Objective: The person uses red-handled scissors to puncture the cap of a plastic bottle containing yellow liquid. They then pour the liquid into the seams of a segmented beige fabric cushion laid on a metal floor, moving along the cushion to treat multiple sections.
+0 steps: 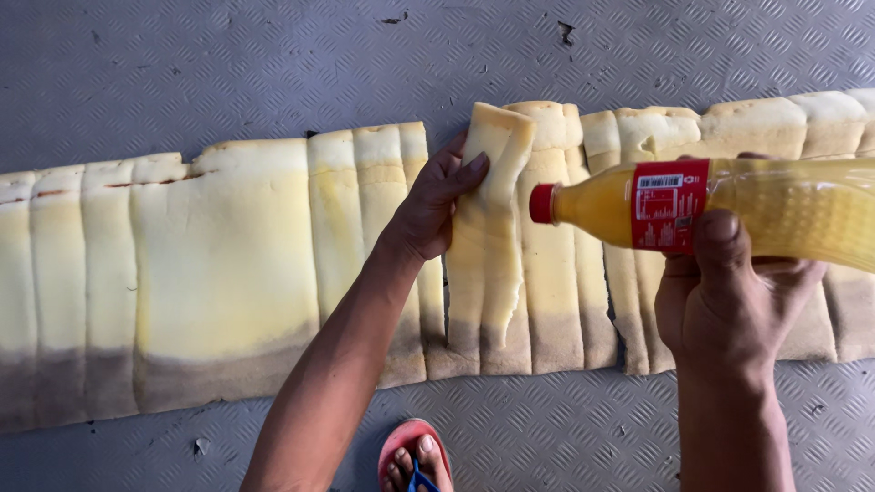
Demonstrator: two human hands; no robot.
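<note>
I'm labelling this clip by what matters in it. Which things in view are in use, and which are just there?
In use:
- left hand lifting a foam strip
- right hand holding a bottle of yellow liquid, red cap on
- foam row

Just there:
- metal floor
- foot in red sandal

Foam strips [228, 273]: cream to pale yellow, shading to grey-brown along the near edge.
Lifted foam strip [492, 210]: the same cream-yellow, paler at its top.
Plastic bottle [711, 205]: clear, with yellow-orange liquid; red cap; red label with a small white panel.
Floor [273, 64]: grey, embossed diamond-tread pattern, dark chipped spots.
Sandal [410, 456]: pinkish red, strap apparently blue.
</note>
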